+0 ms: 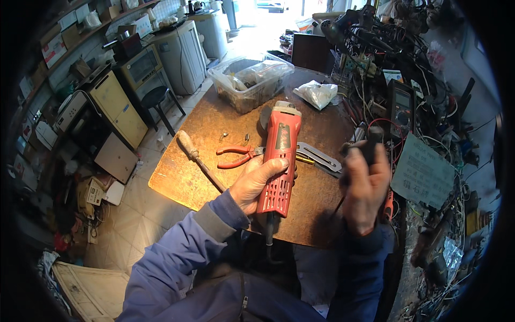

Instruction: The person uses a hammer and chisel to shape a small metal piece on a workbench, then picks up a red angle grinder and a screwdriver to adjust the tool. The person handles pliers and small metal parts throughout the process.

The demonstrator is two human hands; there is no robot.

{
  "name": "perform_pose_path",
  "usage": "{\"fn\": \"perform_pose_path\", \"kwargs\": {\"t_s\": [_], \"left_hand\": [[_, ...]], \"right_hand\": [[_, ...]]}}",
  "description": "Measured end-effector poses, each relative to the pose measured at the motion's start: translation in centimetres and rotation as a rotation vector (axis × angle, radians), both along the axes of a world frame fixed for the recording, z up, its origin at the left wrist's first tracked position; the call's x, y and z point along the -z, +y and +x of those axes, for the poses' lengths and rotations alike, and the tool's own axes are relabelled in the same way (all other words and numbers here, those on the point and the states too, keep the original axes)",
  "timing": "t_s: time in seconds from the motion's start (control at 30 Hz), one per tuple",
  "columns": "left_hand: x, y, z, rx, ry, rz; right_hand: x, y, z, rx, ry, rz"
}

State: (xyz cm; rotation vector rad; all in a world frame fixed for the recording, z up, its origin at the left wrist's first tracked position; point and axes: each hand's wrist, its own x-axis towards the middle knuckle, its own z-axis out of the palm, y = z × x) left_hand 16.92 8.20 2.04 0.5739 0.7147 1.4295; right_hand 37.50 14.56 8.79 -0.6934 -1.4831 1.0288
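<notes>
My left hand (258, 181) is wrapped round the lower body of a red angle grinder (282, 137), its grey head pointing away and its black cord hanging toward my lap. To the right, my right hand (365, 188), smeared by motion, is closed on what looks like a black-handled screwdriver (374, 138); a thin dark shaft shows below the fist. Red-handled pliers (235, 156) lie partly behind my left hand. Left of them rests a long tool with a worn wooden handle (188, 144). A grey slotted metal tool (319, 155) lies between the grinder and my right hand.
At the table's (185, 188) far side stand a clear plastic bin (252, 88) of bagged parts and a white bag (317, 94). Tangled cables, a multimeter (401, 107) and a green printed sheet (422, 170) crowd the right. A black stool (155, 97) stands left.
</notes>
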Motion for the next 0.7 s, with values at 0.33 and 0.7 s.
{"fn": "perform_pose_path", "kwargs": {"t_s": [0.33,0.7], "left_hand": [[-0.2,1.2,0.6,-0.051,-0.003,0.045],[-0.7,1.1,1.2,-0.462,0.433,0.305]], "right_hand": [[1.0,-5.9,-1.3,-0.173,-0.802,0.304],[5.2,-5.6,-2.1,-0.097,-0.751,0.399]]}}
